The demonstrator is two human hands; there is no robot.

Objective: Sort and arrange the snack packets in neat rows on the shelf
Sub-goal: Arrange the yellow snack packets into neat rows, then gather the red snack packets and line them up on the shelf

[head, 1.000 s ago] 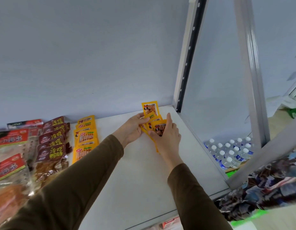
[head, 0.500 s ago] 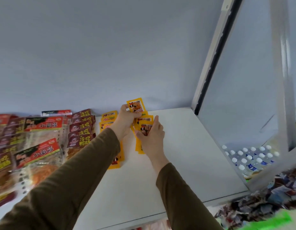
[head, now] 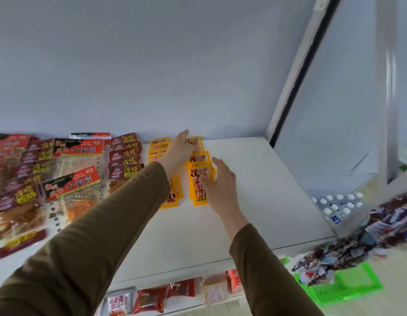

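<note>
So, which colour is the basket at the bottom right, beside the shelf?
Bright green plastic basket, seen in the head view.

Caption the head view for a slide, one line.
Both hands, left hand and right hand, lay yellow snack packets in a row on the white shelf.

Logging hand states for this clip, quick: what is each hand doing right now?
Left hand: open, fingers flat on the rearmost yellow packet.
Right hand: open, fingertips touching the nearest yellow packet, gripping nothing.
</note>
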